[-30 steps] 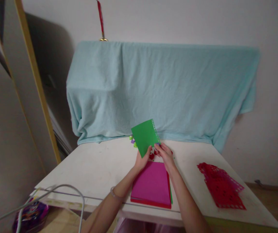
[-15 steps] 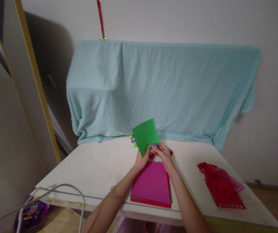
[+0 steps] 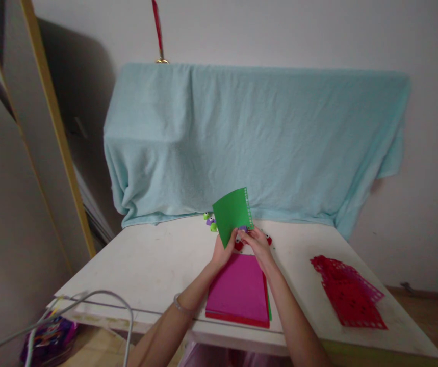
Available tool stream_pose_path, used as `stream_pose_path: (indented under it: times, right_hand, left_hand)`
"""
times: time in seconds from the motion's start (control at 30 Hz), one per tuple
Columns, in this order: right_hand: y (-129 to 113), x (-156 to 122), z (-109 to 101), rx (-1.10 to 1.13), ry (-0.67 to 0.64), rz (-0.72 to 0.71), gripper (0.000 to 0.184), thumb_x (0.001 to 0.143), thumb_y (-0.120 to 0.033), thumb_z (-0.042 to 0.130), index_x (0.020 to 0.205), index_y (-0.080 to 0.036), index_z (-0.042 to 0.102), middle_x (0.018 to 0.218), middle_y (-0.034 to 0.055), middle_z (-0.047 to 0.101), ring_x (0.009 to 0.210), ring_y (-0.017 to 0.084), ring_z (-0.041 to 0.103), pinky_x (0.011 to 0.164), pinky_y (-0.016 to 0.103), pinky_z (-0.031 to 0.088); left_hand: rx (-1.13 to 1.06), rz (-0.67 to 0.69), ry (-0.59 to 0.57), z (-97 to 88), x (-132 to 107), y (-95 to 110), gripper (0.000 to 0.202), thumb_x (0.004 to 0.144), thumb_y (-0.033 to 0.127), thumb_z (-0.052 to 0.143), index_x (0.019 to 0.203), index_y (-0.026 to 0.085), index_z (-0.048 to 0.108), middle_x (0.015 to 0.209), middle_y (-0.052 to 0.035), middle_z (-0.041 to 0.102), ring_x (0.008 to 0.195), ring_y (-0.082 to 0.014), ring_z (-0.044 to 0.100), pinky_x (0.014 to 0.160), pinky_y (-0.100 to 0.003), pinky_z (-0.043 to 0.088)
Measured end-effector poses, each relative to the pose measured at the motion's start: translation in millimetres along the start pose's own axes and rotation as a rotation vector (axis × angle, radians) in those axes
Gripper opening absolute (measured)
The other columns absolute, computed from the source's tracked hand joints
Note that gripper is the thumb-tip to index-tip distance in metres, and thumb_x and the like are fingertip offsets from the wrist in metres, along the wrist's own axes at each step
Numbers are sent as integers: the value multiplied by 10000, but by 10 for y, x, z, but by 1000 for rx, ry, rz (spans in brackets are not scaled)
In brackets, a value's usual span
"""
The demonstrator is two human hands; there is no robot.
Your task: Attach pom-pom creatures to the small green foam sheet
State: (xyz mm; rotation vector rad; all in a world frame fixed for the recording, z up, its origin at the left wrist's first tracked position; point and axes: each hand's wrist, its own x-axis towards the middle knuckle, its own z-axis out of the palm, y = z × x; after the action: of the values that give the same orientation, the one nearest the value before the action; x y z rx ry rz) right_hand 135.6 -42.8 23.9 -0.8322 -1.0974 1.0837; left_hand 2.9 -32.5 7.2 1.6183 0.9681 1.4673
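Note:
A green sheet of paper [image 3: 231, 211], with a row of punched holes along its right edge, stands tilted up in my left hand [image 3: 223, 251], which pinches its lower part. At the sheet's lower right corner, my right hand [image 3: 257, 243] is closed on a small purple hole punch [image 3: 243, 229], partly hidden by the fingers. A red hole punch [image 3: 238, 244] shows between the hands, and another red punch [image 3: 268, 239] lies just beyond the right hand. Below my wrists lies a stack of magenta, red and green paper [image 3: 237, 290].
Several small green and purple punches [image 3: 211, 223] sit at the back of the white table [image 3: 146, 270]. Red and magenta sheets full of holes [image 3: 352, 300] lie at the right. A light blue cloth [image 3: 260, 137] hangs behind. A grey cable [image 3: 104, 292] loops over the front left edge.
The green sheet has shifted slightly to the right and turned a little more upright, bending. Both hands keep their grip in nearly the same place.

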Motion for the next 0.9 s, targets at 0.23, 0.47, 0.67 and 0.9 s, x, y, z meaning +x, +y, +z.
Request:
stream_pose_path:
  times: [0.23, 0.47, 0.67, 0.9]
  right_hand:
    - [-8, 10, -19, -10, 26, 20, 424, 655, -427, 835, 949, -172, 666, 864, 34, 667, 685, 134, 562, 610, 241, 430]
    - [14, 13, -35, -19, 18, 2, 390, 688, -422, 811, 947, -173, 659, 836, 29, 646, 656, 124, 530, 586, 234, 406]
    - [-40, -19, -14, -26, 27, -11, 382, 695, -451, 797, 913, -171, 655, 766, 11, 613, 625, 119, 505, 576, 240, 390]
    - [-52, -18, -11, -31, 27, 0, 373, 709, -447, 791, 914, -170, 649, 770, 10, 602, 627, 116, 496, 578, 235, 382]
  left_hand:
    - [32, 74, 22, -11, 14, 40, 366, 933, 473, 493, 982, 150, 659, 953, -90, 675, 898, -188, 611, 910, -290, 454]
    - [75, 92, 12, -25, 18, 36, 368, 942, 468, 476, 968, 144, 648, 916, -79, 663, 848, -190, 600, 850, -287, 454]
    - [93, 125, 22, -36, 27, 8, 364, 939, 475, 471, 889, 155, 637, 852, -72, 645, 796, -186, 584, 818, -282, 449]
    - [97, 122, 3, -39, 32, 6, 354, 936, 474, 470, 915, 163, 637, 860, -68, 646, 804, -189, 577, 810, -287, 440]
